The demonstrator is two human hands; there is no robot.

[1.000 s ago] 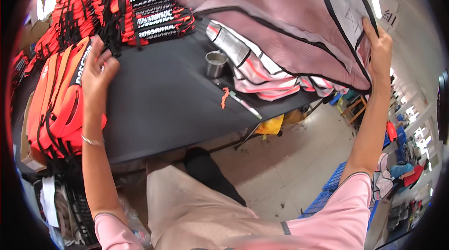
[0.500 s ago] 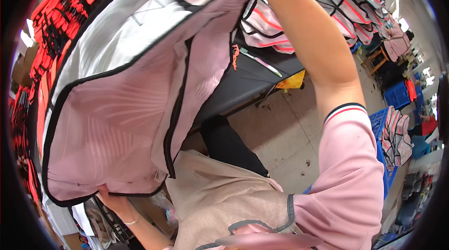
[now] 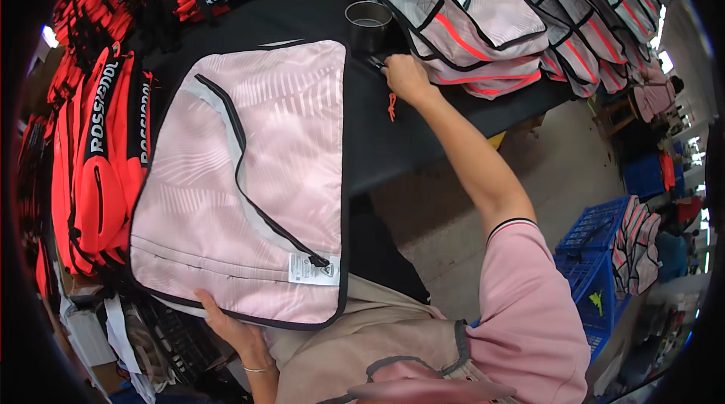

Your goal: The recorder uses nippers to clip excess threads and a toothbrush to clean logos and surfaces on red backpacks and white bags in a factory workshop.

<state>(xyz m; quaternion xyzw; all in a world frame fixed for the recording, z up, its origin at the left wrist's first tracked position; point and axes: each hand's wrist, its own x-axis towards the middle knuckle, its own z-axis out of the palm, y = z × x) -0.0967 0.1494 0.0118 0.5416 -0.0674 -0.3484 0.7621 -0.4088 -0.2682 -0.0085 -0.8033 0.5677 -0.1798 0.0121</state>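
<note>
A pink patterned fabric bag panel [image 3: 294,132] with black bound edges lies flat on the black table, its curved zipper [image 3: 240,170] facing up. A white label [image 3: 314,269] sits by the zipper's near end. My left hand [image 3: 226,325] grips the panel's near edge, thumb on top and fingers underneath. Beyond the panel's far right corner, my right hand [image 3: 408,78] is closed at the table top, beside a round metal tin [image 3: 368,25]. A dark tip shows at its fingers, but what they hold is mostly hidden. An orange cord [image 3: 392,108] lies just below that hand.
Grey and pink bag pieces [image 3: 483,34] are stacked at the far right of the table [image 3: 377,143]. Red bags with black straps [image 3: 94,185] are piled on the left. Blue crates [image 3: 593,283] stand on the floor at right, with bag pieces beside them.
The raised panel has come down flat, with its zipper side up. My right hand has let go of its far edge and moved to the table near the tin. The toothbrush is out of sight.
</note>
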